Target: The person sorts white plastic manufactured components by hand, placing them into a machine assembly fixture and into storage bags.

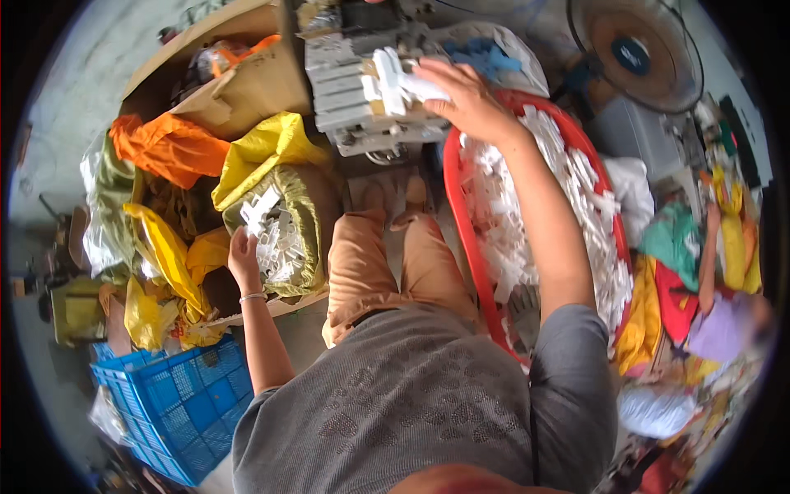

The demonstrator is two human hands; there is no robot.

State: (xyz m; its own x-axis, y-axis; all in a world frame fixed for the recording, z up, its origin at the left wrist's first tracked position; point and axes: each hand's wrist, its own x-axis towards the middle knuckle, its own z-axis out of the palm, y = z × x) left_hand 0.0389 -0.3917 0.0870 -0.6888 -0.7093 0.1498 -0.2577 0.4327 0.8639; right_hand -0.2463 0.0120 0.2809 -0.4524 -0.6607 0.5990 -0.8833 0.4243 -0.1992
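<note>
My right hand (471,100) reaches to a small grey metal machine (341,107). Its fingers and thumb are closed around one end of a white plastic part (393,81) on the machine's bed. My left hand (243,257) is over the left side of a sack (309,226) lined with green woven cloth. A cluster of white plastic pieces (262,207) extends from its fingertips, which look pinched on it. More white pieces (280,251) lie loose inside the sack.
A red tub (455,193) heaped with white parts stands at my right, a grey glove (523,309) in it. Left are a cardboard box (247,90), orange and yellow bags (169,148) and a blue crate (185,403). A fan (634,53) and another person (724,329) are at right.
</note>
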